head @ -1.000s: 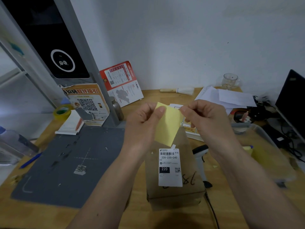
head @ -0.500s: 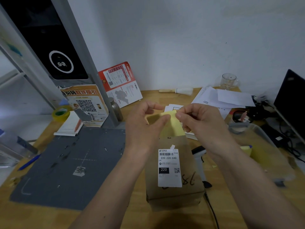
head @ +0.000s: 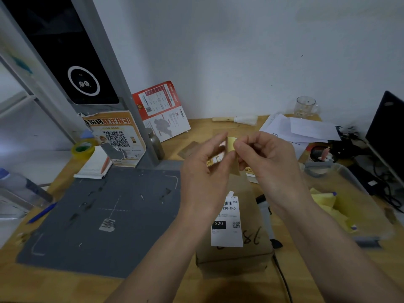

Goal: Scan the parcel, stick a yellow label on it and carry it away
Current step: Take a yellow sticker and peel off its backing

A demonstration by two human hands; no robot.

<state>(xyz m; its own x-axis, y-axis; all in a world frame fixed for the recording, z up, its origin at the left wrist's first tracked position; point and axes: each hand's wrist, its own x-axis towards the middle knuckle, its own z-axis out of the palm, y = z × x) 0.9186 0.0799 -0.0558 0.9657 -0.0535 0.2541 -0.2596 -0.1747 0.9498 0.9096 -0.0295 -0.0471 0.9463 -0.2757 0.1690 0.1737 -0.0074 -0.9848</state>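
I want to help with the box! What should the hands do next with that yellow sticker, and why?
Probably finish peeling it and press it onto the parcel. Both the left hand and right hand pinch the yellow label above the box, which carries only its white shipping label so far.

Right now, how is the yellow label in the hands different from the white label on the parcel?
The yellow label is held up between both hands, left hand and right hand, above the parcel; the white shipping label lies flat, stuck on the parcel's top. The yellow label looks blank and is mostly hidden by fingers; the white shipping label shows a barcode, a QR code and "220". Both are paper labels.
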